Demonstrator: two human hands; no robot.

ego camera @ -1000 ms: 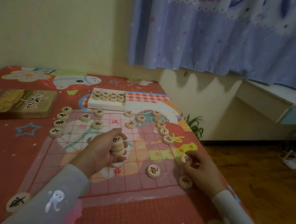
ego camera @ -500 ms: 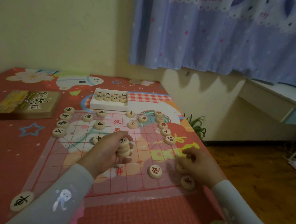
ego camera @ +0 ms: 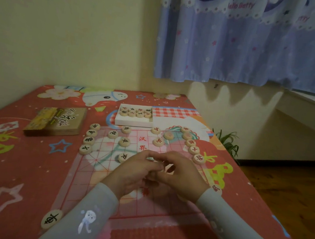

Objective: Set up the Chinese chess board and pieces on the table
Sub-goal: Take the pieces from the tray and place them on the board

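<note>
A pink paper chess board (ego camera: pixel 97 173) with a red grid lies on the red cartoon-print table cover. Black-lettered round pieces (ego camera: pixel 88 140) line its left edge, and red-lettered pieces (ego camera: pixel 194 149) curve along its far right. My left hand (ego camera: pixel 134 173) is over the board's middle, closed around a small stack of chess pieces (ego camera: pixel 157 167) that is mostly hidden. My right hand (ego camera: pixel 184 176) is against it, curled fingertips touching the top of that stack. One red-lettered piece (ego camera: pixel 216 188) lies beside my right wrist.
A white tray (ego camera: pixel 133 123) with several pieces stands just beyond the board. A brown box lid (ego camera: pixel 56 121) lies at the left. One black-lettered piece (ego camera: pixel 51 218) sits off the board near my left sleeve. The table's right edge drops to a wooden floor with a plant (ego camera: pixel 227 143).
My right hand has left the board's right edge and moved left to meet the stack in my left hand. It now covers the red piece that lay near the front.
</note>
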